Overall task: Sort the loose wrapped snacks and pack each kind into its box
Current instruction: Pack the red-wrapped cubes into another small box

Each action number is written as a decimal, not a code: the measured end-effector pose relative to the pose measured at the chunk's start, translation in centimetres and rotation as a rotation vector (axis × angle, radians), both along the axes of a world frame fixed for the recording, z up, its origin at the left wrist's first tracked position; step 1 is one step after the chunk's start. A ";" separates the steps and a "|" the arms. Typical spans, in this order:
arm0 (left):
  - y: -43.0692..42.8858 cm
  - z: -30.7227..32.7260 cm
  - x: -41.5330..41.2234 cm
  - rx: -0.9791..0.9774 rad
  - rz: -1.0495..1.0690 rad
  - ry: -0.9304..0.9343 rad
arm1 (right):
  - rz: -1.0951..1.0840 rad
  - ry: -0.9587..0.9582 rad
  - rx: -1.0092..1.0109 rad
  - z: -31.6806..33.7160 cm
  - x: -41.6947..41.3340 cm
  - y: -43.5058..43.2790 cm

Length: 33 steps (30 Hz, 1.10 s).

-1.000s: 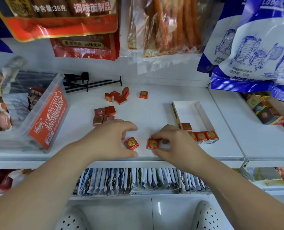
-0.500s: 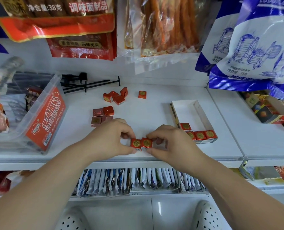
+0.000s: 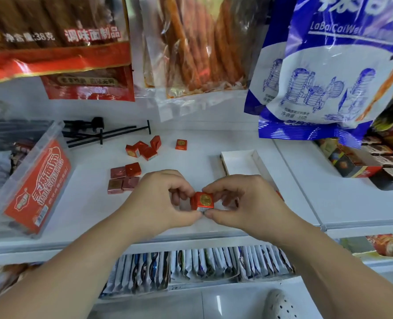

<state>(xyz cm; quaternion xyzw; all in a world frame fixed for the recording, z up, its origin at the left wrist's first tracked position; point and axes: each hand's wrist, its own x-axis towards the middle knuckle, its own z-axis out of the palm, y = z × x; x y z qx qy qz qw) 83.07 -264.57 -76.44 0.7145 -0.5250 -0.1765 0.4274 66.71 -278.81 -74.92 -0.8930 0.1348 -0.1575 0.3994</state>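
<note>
Hands, left hand point(image 3: 158, 203) and right hand point(image 3: 243, 203), pinch one red snack point(image 3: 202, 200) (nearby bag point(image 3: 342, 65) reads "LaBaiCaiWei").

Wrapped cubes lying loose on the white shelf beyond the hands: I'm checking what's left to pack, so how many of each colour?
Bright red foil-wrapped cubes: 6
Dark maroon foil-wrapped cubes: 3
Total: 9
Excluded: red gold-sealed cube pinched between left hand and right hand.

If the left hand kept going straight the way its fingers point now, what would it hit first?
The left hand points right, toward the red wrapped snack it already pinches; just beyond that are the right hand's fingers. Depth is hard to judge, but nothing else lies between.
</note>
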 end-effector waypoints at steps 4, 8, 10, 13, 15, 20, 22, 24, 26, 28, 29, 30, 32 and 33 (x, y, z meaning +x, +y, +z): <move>-1.6 0.6 -1.0 -0.022 -0.013 0.024 | -0.017 -0.009 -0.001 0.6 -0.9 -1.2; -3.3 0.2 -1.9 -0.009 -0.024 0.021 | -0.026 -0.011 -0.024 0.9 -2.1 -2.6; -4.2 -0.1 -2.7 0.039 0.003 0.019 | -0.054 0.008 -0.071 1.2 -2.8 -3.5; -5.4 -0.7 -3.7 0.128 0.036 -0.030 | -0.166 0.018 -0.165 1.4 -3.9 -5.6; -5.9 -0.9 -4.3 0.166 0.029 -0.041 | -0.238 0.022 -0.195 1.5 -4.7 -6.9; -7.0 -1.7 -5.5 0.243 0.003 -0.121 | -0.285 0.185 -0.328 1.2 -5.4 -8.9; -7.3 -2.0 -5.6 0.243 0.011 -0.165 | -0.257 0.235 -0.331 0.8 -5.1 -9.1; -7.6 -2.0 -5.3 0.235 0.018 -0.160 | -0.247 0.274 -0.325 0.6 -4.7 -9.2; -7.7 -1.8 -4.7 0.232 -0.008 -0.144 | -0.240 0.288 -0.325 0.5 -4.2 -9.4; -7.6 -1.8 -4.0 0.236 -0.052 -0.147 | -0.229 0.285 -0.314 0.4 -3.9 -9.7; -7.5 -1.8 -3.7 0.243 -0.065 -0.151 | -0.226 0.290 -0.302 0.3 -3.8 -9.7; -7.4 -1.9 -3.4 0.247 -0.070 -0.156 | -0.224 0.301 -0.286 0.2 -3.8 -9.8; -7.2 -2.0 -3.2 0.237 -0.069 -0.159 | -0.214 0.339 -0.254 0.1 -3.7 -9.9; -7.0 -2.0 -3.2 0.225 -0.068 -0.153 | -0.199 0.363 -0.235 0.1 -3.7 -9.9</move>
